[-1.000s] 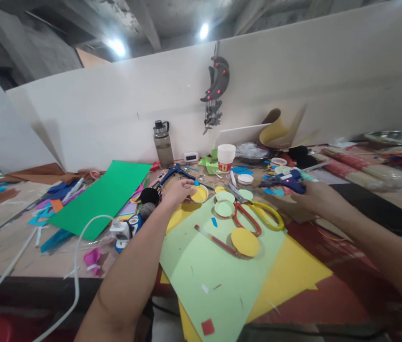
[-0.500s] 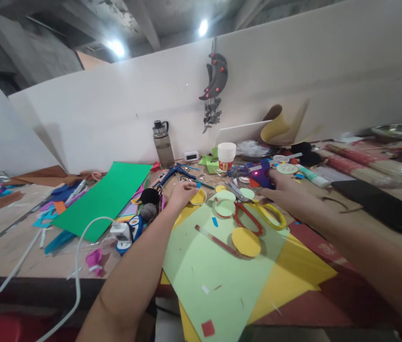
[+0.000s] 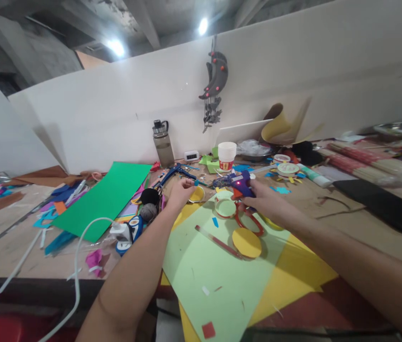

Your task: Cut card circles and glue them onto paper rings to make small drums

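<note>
My right hand [image 3: 265, 198] is wrapped round the handle of a purple glue gun [image 3: 243, 183] with a small red light on its side; its nozzle points left. The fingers of my left hand [image 3: 182, 192] are pinched on a small blue piece [image 3: 196, 182], probably paper or felt. Just beneath those fingertips lies a round yellow-centred piece with a pale rim [image 3: 197, 194]. Red-and-yellow scissors [image 3: 249, 219] rest under my right hand, partly hidden by it. A light-green sheet [image 3: 215, 266] carries a yellow disc [image 3: 246, 242] and a reddish-brown strip [image 3: 218, 242].
Behind stand a bottle [image 3: 163, 145], stacked paper cups [image 3: 226, 156] and a small digital clock [image 3: 191, 156]. On the left lie a green sheet [image 3: 104, 199] and a white cable [image 3: 77, 266]. A black flat piece [image 3: 379, 204] and wrapped sticks [image 3: 354, 161] are on the right.
My right hand has brought the glue gun leftward, closer to my left hand, uncovering blue scraps and a decorated disc behind it. The left hand has barely shifted and keeps its pinch.
</note>
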{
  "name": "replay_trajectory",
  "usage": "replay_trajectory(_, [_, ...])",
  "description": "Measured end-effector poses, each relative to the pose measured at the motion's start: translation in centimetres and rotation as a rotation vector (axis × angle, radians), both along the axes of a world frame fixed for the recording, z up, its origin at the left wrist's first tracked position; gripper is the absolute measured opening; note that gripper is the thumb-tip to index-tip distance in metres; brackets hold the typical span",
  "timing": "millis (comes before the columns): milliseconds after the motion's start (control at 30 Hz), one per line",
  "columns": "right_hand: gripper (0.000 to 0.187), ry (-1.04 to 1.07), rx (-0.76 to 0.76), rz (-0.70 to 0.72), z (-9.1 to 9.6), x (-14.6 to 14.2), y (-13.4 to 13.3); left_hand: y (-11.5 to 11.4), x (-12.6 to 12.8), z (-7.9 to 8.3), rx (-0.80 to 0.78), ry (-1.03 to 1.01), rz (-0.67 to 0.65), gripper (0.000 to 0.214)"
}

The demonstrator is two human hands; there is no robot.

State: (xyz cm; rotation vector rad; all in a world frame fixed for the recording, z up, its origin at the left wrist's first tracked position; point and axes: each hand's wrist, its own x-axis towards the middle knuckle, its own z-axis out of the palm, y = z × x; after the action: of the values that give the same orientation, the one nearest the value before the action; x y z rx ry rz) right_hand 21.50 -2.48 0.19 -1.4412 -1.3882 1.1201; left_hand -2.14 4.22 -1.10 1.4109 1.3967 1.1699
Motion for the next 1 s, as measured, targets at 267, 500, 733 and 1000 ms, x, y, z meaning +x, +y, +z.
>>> replay_trajectory(267, [0.025,0.200,0.118,-0.105,0.6,-0.4,0.0,-0.4,0.5,0.8,0.172,0.030,-0.049,0.010])
replay_trajectory(500, [0.044,0.361,0.189,-0.151,1.6,-2.6,0.9,-2.7,2.5,1.8,0.211,0.062,-0.286,0.021])
replay_trajectory(733, [0.046,0.263,0.214,-0.154,1.0,-4.2,2.0,-3.4,3.3,2.0,0.123,-0.040,-0.293,0.034])
replay_trajectory(1000, [0.051,0.240,0.224,-0.144,1.1,-4.3,2.1,-3.5,3.8,1.7,0.022,-0.244,-0.260,0.039])
